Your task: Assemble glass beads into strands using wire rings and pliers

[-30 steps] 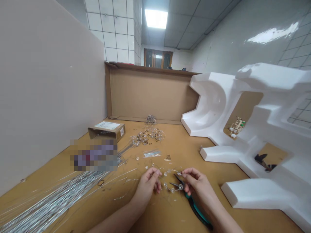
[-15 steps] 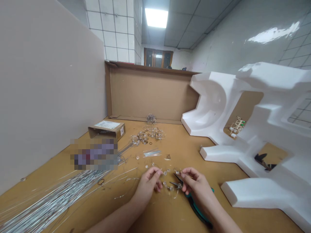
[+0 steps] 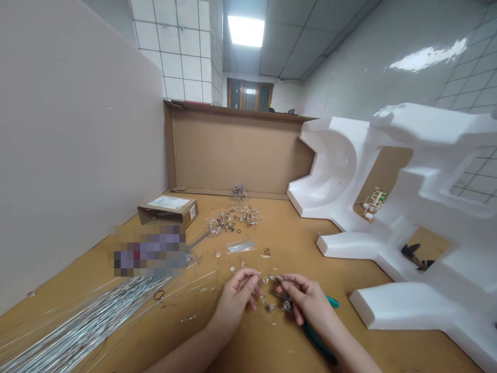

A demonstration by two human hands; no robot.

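Note:
Between my hands is a ring-shaped strand of clear beads (image 3: 272, 307) on thin wire or thread. My left hand (image 3: 241, 290) pinches its left side between thumb and fingertips. On the other side, my right hand (image 3: 305, 295) is closed in a pinch on the strand, partly hiding what it grips. Pliers with teal handles (image 3: 316, 342) lie on the table under my right hand, jaws apart and pointing left. A few loose clear beads (image 3: 233, 269) rest just beyond my left hand.
To the left are a bundle of silvery wires (image 3: 93, 316), an open small cardboard box (image 3: 166, 207) and a blurred-out item. Farther back lie clear bead pieces with dark rings (image 3: 223, 223) and short rods (image 3: 240, 246). White foam packing (image 3: 388, 305) stands right; a cardboard wall (image 3: 236, 150) closes the back.
My right hand has moved left, closer to my left hand, and the bead ring has narrowed. The pliers stay where they were. The view has shifted slightly.

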